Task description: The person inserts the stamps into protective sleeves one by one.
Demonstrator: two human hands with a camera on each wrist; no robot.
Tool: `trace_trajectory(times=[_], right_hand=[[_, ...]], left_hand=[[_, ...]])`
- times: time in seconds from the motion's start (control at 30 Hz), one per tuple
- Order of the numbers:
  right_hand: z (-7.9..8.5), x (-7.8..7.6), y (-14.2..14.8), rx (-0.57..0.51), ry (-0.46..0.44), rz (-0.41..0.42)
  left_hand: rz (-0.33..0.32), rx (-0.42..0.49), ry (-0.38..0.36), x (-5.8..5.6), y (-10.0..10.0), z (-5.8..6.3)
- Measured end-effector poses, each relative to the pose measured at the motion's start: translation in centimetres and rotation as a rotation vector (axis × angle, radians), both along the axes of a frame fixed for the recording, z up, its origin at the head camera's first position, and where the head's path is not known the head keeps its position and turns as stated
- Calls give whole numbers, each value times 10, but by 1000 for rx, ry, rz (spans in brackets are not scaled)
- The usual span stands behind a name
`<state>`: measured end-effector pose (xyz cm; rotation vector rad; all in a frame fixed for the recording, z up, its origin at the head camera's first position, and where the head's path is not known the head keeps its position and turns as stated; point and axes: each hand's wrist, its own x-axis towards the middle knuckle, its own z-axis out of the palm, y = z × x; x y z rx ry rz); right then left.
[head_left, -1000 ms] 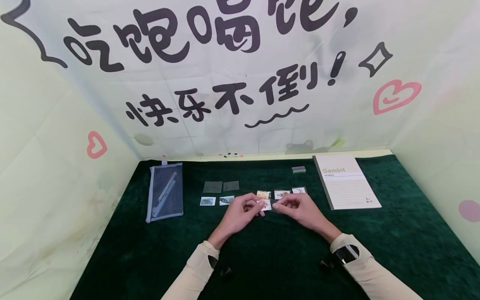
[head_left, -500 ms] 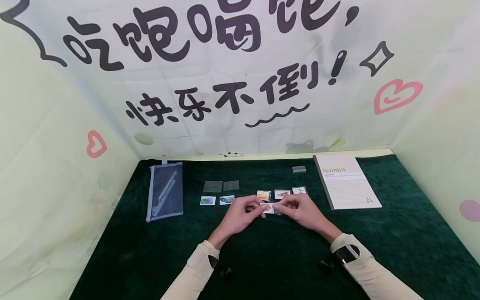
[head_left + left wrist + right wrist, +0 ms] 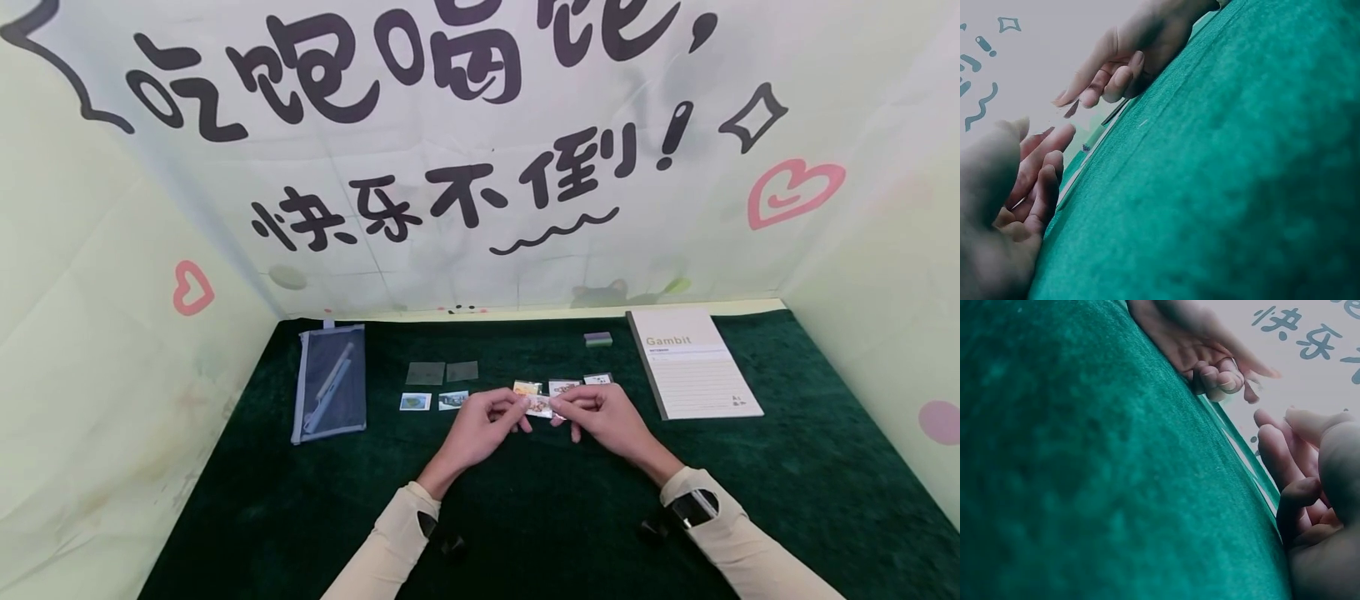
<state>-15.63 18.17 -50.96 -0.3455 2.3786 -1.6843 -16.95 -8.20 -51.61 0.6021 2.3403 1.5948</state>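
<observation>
In the head view, a stamp-sized picture card (image 3: pixel 538 406) with a white border is held up between both hands. My left hand (image 3: pixel 483 425) pinches its left end between thumb and forefinger. The right hand (image 3: pixel 603 421) pinches the opposite end, its lower fingers loosely bent. A clear sleeve seems to be around the card, but I cannot tell how far the card sits in it. Behind the fingers lie an orange picture card (image 3: pixel 527 387), a second card (image 3: pixel 562 387) and a third (image 3: pixel 597 379), partly covered. Both wrist views show the fingertips raised over the green cloth.
Two clear sleeves (image 3: pixel 425 373) lie left of centre, above a blue-green picture card (image 3: pixel 416 402) and another card (image 3: pixel 453 400). A mesh pencil pouch (image 3: pixel 330 383) with pens is at left. An eraser (image 3: pixel 597 339) and a Gambit notebook (image 3: pixel 697 367) stand at right.
A second ago my right hand held a clear sleeve slightly apart from the card in my left. The two came together, and the card has since risen a little, its picture showing between the hands.
</observation>
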Motion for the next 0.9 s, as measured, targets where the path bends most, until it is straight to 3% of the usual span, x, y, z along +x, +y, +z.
trace_trajectory(times=[0.53,0.9], right_hand=[[2,1,-1,1,-11,32],[2,0,0,31,0,49]], left_hand=[[-5,40,-13,0,-1,2],[-26,-7,30,3,-1,2]])
